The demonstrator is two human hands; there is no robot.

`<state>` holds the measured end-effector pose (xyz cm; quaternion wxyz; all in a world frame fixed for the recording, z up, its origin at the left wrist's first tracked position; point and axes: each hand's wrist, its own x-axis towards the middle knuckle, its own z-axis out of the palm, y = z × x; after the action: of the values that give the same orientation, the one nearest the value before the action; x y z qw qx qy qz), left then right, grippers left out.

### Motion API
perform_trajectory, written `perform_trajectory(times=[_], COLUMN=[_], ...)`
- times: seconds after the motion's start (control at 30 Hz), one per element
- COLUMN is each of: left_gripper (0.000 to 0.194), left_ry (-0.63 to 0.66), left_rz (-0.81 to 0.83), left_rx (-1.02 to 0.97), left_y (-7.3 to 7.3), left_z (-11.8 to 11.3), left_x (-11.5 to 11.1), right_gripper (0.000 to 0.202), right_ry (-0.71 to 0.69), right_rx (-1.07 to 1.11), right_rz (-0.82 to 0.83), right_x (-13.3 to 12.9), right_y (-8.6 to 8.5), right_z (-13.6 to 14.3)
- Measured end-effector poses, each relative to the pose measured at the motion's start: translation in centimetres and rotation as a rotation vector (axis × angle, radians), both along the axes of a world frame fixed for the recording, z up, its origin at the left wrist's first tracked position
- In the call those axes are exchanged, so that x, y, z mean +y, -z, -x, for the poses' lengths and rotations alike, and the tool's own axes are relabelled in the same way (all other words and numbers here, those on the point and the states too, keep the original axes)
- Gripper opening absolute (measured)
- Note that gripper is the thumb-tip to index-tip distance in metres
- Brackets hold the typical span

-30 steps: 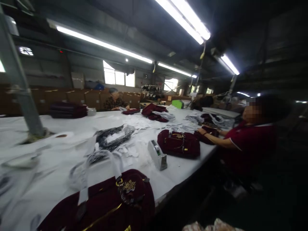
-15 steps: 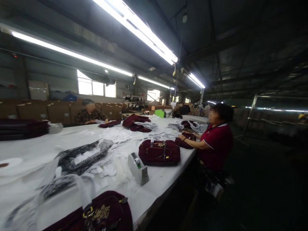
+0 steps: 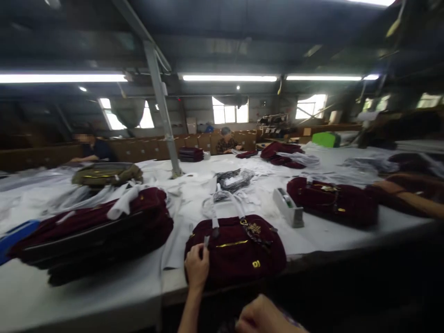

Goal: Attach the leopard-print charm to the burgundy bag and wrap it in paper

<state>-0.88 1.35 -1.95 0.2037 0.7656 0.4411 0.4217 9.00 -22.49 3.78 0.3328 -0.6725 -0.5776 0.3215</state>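
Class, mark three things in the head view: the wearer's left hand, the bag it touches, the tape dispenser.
Left hand (image 3: 197,268): head view, back of the hand.
Bag (image 3: 236,258): head view, maroon front.
Tape dispenser (image 3: 292,214): head view, grey body.

No word can be surely read: at five o'clock, the maroon bag (image 3: 231,261) carries a yellow letter-like logo (image 3: 256,264), its letters unclear; between three and four o'clock, another maroon bag (image 3: 312,196) carries a small yellow mark (image 3: 342,210), too blurred to read
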Motion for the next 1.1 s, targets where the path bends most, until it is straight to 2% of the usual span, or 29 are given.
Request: perform_trajectory(times=[0.17,0.23,0.33,0.43,0.67,0.93,1.1], left_gripper=[0.022,0.022,0.021,0.020,0.020,0.023,0.024], left_ry=[0.011,0.026,0.045,0.064,0.085,0.059,0.098], left_rz=[-0.046,-0.044,-0.034,-0.026,0.010,0.143,0.161], left_rx=[-0.002,-0.017,-0.032,-0.029,-0.009,-0.058,-0.058], left_y=[0.2,0.1,-0.1,-0.2,-0.1,-0.2,0.0], left_z=[-0.5,-0.7,-0.3,0.0,-0.3,-0.3,-0.2], left_x=[-0.1,-0.2,-0.1,-0.1,0.1,0.2,0.3], right_gripper=[0.021,0.025,0.033,0.023,0.019,0.019,0.018], right_ry=[0.253,0.291,0.230,0.116,0.120,0.138,0.160], right_rx=[0.049,0.119,0.195,0.238,0.300,0.390,0.397], right_rz=[-0.238,-0.257,-0.214,-0.188,-0.267,-0.275,-0.260], right_x=[8.9,12.3,16.7,19.3,20.1,20.3,20.4], right_y=[0.1,0.1,0.4,0.9,2.2,3.2,3.6], right_z=[-2.3,-3.2,-3.8,-3.7,-3.7,-4.0,-4.2])
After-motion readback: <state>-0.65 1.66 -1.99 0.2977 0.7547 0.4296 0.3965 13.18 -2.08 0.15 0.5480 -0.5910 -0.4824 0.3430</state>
